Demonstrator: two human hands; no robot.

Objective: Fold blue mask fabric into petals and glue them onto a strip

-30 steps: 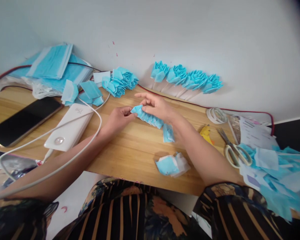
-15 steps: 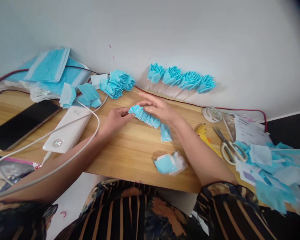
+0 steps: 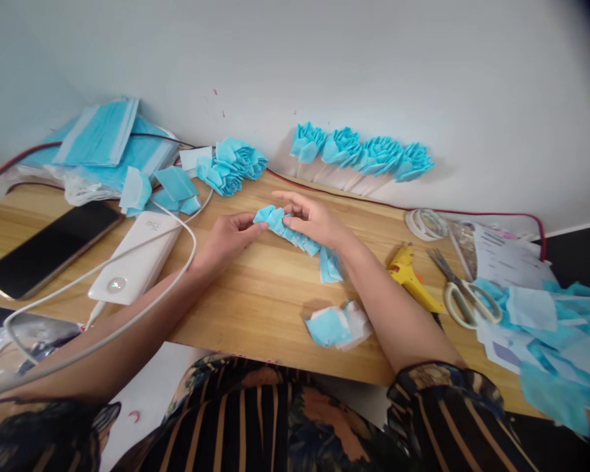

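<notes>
A strip of folded blue petals (image 3: pixel 295 235) lies across the middle of the wooden table (image 3: pixel 255 301). My left hand (image 3: pixel 229 237) pinches the strip's left end between thumb and fingers. My right hand (image 3: pixel 311 219) rests on the strip's middle, fingers curled down on it with the index finger stretched out. A single folded blue piece (image 3: pixel 330 265) lies at the strip's right end, by my right wrist. A small stack of blue and white squares (image 3: pixel 337 324) sits near the table's front edge.
Blue paper flowers (image 3: pixel 361 151) line the wall, another cluster (image 3: pixel 233 164) to their left. A white power bank (image 3: pixel 137 255) with cable, a phone (image 3: pixel 49 246) and a pile of face masks (image 3: pixel 108 141) lie left. A yellow glue gun (image 3: pixel 413 278), scissors (image 3: pixel 465 295), tape (image 3: pixel 425 224) and blue scraps (image 3: pixel 545 328) lie right.
My right hand has settled lower onto the strip and its fingers have curled in. The view has shifted slightly, so the glue gun shows more fully.
</notes>
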